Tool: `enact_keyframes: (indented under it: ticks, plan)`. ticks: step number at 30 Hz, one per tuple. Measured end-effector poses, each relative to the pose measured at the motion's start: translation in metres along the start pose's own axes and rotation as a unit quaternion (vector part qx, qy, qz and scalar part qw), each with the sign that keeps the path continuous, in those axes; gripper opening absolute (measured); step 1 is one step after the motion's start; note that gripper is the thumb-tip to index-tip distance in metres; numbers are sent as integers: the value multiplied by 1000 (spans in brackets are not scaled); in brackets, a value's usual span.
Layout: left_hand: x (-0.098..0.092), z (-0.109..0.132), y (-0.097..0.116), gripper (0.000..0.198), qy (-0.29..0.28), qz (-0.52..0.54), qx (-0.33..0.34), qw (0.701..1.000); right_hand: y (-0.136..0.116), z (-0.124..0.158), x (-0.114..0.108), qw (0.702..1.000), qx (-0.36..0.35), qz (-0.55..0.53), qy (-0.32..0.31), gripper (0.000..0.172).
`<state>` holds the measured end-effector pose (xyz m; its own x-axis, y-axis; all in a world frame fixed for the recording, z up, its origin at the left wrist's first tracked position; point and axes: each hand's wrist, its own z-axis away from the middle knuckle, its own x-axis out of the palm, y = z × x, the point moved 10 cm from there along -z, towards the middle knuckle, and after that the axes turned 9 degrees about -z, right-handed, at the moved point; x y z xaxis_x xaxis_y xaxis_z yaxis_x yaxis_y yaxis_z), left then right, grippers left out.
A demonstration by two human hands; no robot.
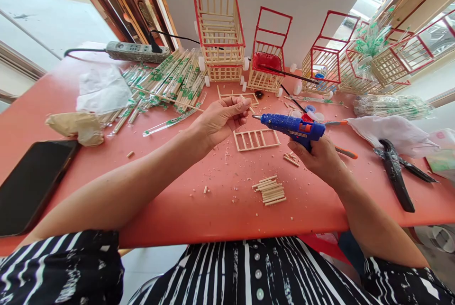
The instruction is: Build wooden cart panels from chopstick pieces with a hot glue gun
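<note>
Two hands engaged: left hand (222, 117) pinches stick (244, 101), right hand (320, 155) grips glue gun (293, 127), nozzle near stick. Gluing step, likely; next needs a precise bead.

Nothing here is coming through clearly enough to read. The glue gun (295, 128) is carrying a small orange label (297, 134) on its side, but the lettering is too small to make out. To the left of the glue gun and behind it, the chopstick wrappers (174, 79) are showing green print, blurred beyond reading.
</note>
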<state>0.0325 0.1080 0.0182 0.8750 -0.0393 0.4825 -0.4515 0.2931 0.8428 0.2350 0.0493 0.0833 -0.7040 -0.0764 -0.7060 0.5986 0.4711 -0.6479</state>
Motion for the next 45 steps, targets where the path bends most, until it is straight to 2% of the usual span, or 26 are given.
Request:
enact_keyframes:
  ticks: [10,14,22,39,45]
  plan:
    - [-1,0,1,32,1,4,1,1000,5,-1,-11,999,-3,28,33,39]
    - [-2,-1,-1,33,5,6,0,1000,2,-1,-10,999,-11,18,26,40]
    - [-4,-2,0,31,0,-13,9,1000,0,0,-14,999,-6,11,37,35]
    - [3,0,6,21,-28,-25,16,999,15,-3,-8,998,48,-33,3,43]
    - [1,1,10,21,-29,-30,15,999,33,-1,4,991,85,-105,-26,58]
